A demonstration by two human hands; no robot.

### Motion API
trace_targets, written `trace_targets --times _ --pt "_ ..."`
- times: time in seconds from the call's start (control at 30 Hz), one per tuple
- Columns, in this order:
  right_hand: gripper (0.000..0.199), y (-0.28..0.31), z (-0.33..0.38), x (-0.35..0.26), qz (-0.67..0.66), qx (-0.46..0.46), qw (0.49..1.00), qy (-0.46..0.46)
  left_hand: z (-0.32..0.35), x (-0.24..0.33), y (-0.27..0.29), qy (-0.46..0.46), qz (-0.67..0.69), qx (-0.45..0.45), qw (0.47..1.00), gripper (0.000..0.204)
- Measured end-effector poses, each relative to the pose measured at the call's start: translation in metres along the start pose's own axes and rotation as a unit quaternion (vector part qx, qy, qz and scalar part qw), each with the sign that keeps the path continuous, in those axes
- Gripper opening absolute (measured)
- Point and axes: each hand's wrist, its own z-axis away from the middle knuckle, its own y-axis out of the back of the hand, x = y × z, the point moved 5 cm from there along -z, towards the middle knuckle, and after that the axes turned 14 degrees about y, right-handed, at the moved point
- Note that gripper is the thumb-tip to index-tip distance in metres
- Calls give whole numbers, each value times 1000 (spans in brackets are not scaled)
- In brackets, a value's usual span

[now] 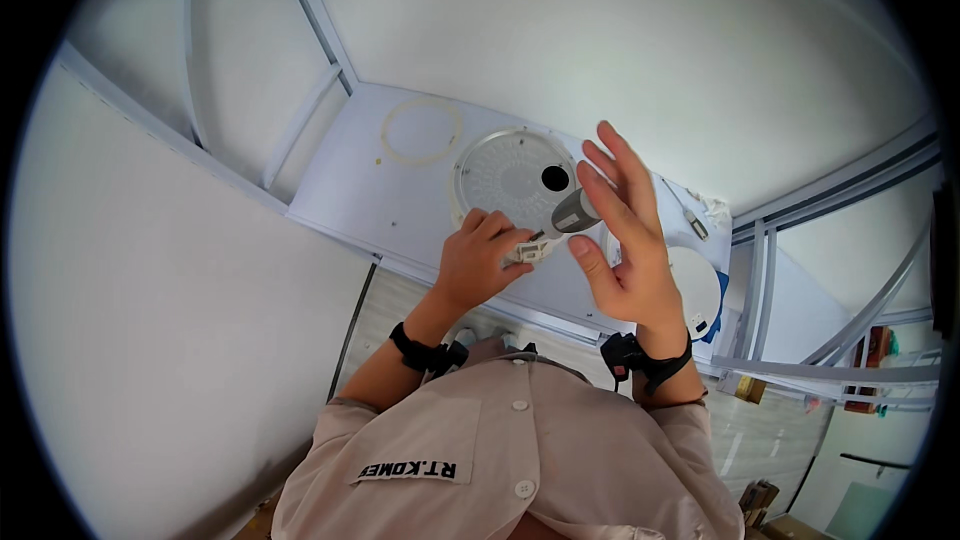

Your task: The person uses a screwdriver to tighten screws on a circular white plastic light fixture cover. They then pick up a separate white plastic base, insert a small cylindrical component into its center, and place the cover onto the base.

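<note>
Pinched between the thumb and fingers of my left hand (482,258) is a small white plastic part (530,252). A screwdriver with a thick grey handle (575,213) slants above it, its tip end at the part by my left fingertips. My right hand (630,235) is spread, its fingers stretched upward and its thumb apart. The handle's upper end is beside its palm; whether they touch I cannot tell. Just beyond my hands, a round pale lamp base (500,165) with a black circular spot lies on the white table (350,180).
A thin cream ring (420,130) lies at the table's far left. To the right lie another screwdriver (692,220), a crumpled clear bag (716,210) and a white round disc (690,280) over something blue (722,295). Metal frame posts and pale walls enclose the table.
</note>
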Motion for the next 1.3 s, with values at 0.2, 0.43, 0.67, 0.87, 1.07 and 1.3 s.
trace_targets --times 0.2,0.43,0.67,0.87,1.07,1.3 --pt "58 4 15 5 84 -88 992 -26 -1 3 0 1 0 10 1000 48" --pt "61 -2 0 0 -11 -23 999 -22 0 0 0 -2 8 10 1000 48" --pt "68 5 10 6 75 -43 996 -8 1 4 0 5 0 3 1000 48" --pt "61 -5 -4 -3 -49 -9 996 -70 0 0 -2 -8 6 20 1000 48" --pt "59 8 15 12 97 -63 992 -54 1 3 -1 1 0 13 1000 46" --pt "64 -7 -2 1 3 12 1000 -18 1 -1 -3 -5 -3 34 999 44"
